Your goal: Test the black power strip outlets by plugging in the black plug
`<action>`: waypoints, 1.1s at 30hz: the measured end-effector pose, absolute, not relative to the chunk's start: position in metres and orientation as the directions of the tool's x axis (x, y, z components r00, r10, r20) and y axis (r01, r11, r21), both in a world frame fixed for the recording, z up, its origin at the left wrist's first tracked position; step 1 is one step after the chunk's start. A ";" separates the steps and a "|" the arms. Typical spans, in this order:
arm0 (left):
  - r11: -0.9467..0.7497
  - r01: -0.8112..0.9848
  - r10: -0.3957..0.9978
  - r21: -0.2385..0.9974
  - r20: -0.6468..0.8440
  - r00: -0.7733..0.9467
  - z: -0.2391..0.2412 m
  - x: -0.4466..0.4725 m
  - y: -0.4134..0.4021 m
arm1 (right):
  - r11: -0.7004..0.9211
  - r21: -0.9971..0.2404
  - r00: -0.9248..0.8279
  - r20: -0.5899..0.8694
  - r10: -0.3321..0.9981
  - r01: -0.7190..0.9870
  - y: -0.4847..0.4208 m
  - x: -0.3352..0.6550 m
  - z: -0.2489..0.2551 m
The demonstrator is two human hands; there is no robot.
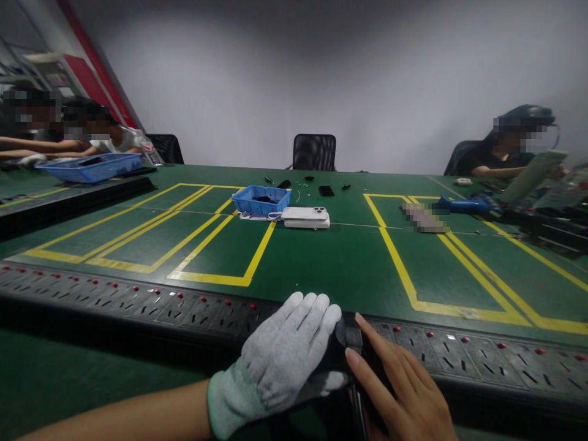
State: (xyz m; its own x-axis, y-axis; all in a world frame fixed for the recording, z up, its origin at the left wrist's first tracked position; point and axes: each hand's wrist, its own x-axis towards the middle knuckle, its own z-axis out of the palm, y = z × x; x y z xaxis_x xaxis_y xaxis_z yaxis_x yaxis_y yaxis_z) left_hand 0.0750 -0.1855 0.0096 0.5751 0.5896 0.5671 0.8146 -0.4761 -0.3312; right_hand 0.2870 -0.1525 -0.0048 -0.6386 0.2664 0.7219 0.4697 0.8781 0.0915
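My left hand [289, 355] wears a pale grey knitted glove with a green cuff. Its fingers lie straight and close together against a small black part [353, 338], while the thumb sits lower, on the part's near side. From the right, my bare right hand [399, 386] grips the same part, its fingertips at the edge. My hands hide much of the part, so its exact kind does not show. Below them, at the bottom edge, is a dark glossy surface [316, 419]. Both hands are over the black slotted rail [202, 309] along the table's front.
Yellow tape [211, 280] marks boxes on the green table [321, 263]. Farther back are a blue bin [261, 201], a white phone on a white block [305, 217], small black pieces [326, 191] and a blue-handled tool [463, 204]. Co-workers sit left and right; another blue bin [92, 168] stands left.
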 end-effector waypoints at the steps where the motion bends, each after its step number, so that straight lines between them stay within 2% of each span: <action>1: -0.476 0.815 0.584 -0.330 0.575 0.574 0.010 0.075 -0.185 | 0.879 0.091 -0.640 0.721 0.266 0.468 -0.153 0.287 -0.005; 33: -0.468 0.815 0.576 -0.342 0.582 0.574 0.009 0.076 -0.185 | 0.879 0.096 -0.656 0.705 0.271 0.466 -0.153 0.286 -0.007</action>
